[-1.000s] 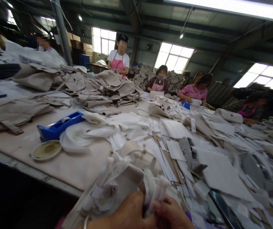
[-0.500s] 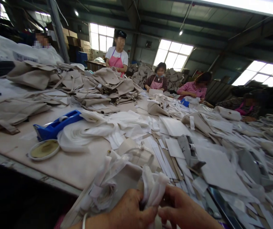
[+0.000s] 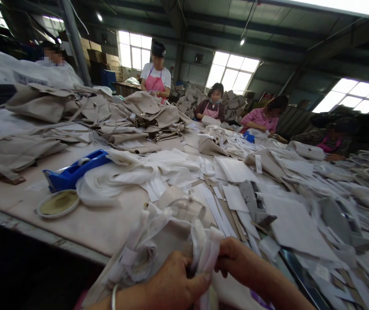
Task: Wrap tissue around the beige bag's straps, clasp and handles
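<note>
At the bottom middle, a beige bag (image 3: 175, 236) lies open in front of me with white wrapping on it. My left hand (image 3: 174, 280) is closed around a folded white wrapping strip (image 3: 208, 254), its thumb lying across the front. My right hand (image 3: 234, 257) has its fingers curled at the right edge of the same strip, its fingertips partly hidden behind it. To the left of the strip, a rolled white bundle (image 3: 142, 260) rests on the bag. A clear-wrapped handle (image 3: 189, 207) arches at the bag's far side.
A blue tape dispenser (image 3: 75, 170), a round lid (image 3: 58, 203) and a coil of white strip (image 3: 99, 185) sit at left. Grey dispensers (image 3: 252, 202) and white sheets (image 3: 296, 224) spread at right. Beige bags (image 3: 152, 107) are heaped farther back. Several people work across the table.
My right hand has drawn slightly up and away from my left, and more of its forearm shows. The strip's upper end stands straighter. My left hand keeps its hold.
</note>
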The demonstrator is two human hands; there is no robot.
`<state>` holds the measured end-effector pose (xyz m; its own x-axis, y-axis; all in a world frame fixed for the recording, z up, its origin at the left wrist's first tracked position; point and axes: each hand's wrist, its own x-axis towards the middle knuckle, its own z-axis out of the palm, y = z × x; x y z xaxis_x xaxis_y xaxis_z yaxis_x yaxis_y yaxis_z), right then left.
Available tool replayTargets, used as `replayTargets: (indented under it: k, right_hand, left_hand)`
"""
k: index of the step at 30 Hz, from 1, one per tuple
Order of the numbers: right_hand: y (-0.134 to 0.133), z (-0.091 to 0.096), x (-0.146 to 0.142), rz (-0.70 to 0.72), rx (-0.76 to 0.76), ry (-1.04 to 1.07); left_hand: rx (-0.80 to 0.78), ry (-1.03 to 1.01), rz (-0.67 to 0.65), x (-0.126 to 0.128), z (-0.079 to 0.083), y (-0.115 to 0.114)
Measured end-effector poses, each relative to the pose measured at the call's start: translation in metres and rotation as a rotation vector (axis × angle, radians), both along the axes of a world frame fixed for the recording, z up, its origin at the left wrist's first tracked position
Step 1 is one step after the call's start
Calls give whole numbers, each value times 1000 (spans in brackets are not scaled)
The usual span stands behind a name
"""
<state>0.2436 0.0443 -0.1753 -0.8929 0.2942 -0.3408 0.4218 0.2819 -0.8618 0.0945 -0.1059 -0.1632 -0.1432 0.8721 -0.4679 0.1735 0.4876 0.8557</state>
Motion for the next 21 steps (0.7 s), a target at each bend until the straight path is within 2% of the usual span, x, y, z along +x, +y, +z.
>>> replayTargets:
  k: [2,5,7,9,10,13,17,19,21]
  right_hand:
    - [-2,9,4,-16,-13,-2]
    - [-3,27,20,-76,-160,36]
    - [-2,41,33,-66,-236,81]
    - [-3,53,41,-6,-229,104]
    - [-4,57,42,30,-175,99]
    - [-14,60,32,129,153,61]
    - [-31,53,6,413,777,190]
    - [-36,57,-7,540,1058,260]
    - [-37,68,-18,609,1163,292]
  left_hand:
    - [32,-76,0,-1,3,0]
    - [64,-145,-4,0,7,1]
    - [49,-127,7,1,7,2]
    - [33,-102,21,2,4,3]
    - [27,-98,27,2,2,3]
    - [57,-112,28,2,-2,2]
    - [150,-53,-4,2,0,1]
    - [168,-36,-15,2,3,2]
    - [194,-97,-37,3,6,3]
